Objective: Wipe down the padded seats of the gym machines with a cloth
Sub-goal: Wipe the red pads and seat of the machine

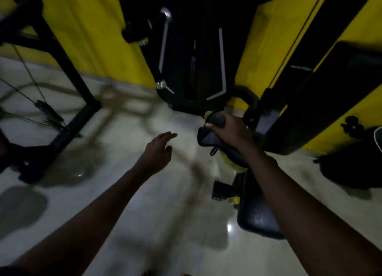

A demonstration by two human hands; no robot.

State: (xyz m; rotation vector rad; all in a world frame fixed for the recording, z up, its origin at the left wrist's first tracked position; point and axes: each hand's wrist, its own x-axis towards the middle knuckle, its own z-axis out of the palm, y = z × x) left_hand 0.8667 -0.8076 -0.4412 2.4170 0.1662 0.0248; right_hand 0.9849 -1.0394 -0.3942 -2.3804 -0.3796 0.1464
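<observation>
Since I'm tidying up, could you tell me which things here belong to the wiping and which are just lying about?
Job: right hand, gripping the dark cloth; black padded seat; left hand, open.
Lying about: black frame, left; dark bundle, right; chrome handle on the machine ahead.

Light is dim and the whole view is underexposed. The pale floor [128,126] takes most of the light, carrying soft, smeared shadows and small white glints [229,227]. The yellow wall [93,38] is the only strong colour. My arms show nearly black; the dark cloth [208,139] in my right grip [229,131] melts into shadow, as does the seat pad [258,217]. Motion blur softens everything, worst at my left grip [159,147] and the frame [62,54] at left. The wide lens bows uprights outward toward the edges.
</observation>
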